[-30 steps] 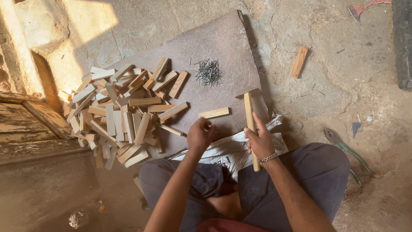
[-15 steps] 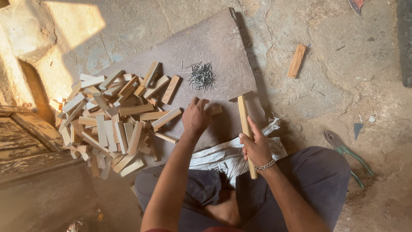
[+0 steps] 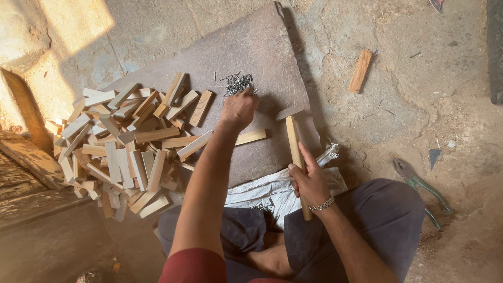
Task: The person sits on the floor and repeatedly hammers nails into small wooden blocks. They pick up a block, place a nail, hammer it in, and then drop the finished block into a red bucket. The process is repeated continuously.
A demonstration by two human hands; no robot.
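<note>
**Inspector A:** Starting at the left of the frame: a heap of short wooden blocks (image 3: 126, 147) lies on the left part of a flat stone slab (image 3: 262, 52), spilling off its edge onto the ground.

**Inspector B:** Moving to the centre?

**Inspector A:** The person's left hand (image 3: 239, 108) reaches to the upper centre, fingers bunched and curled down onto a small pile of nails (image 3: 238, 84). Whether a nail is actually pinched cannot be told; the fingertips are hidden behind the knuckles. One loose wooden strip (image 3: 250, 137) lies on the slab just below that hand, beside the forearm.

**Inspector B:** And right of centre?

**Inspector A:** The right hand (image 3: 310, 182), a bracelet on the wrist, is closed around the wooden handle of a hammer (image 3: 294, 144). The hammer head rests on the slab, the handle running down toward the lap. A white cloth (image 3: 272, 191) lies under that hand.

**Inspector B:** Far right?

**Inspector A:** A single wood piece (image 3: 360, 71) on the ground in the upper right; green-handled pliers (image 3: 422, 188) lower right, well apart from both hands.
</note>
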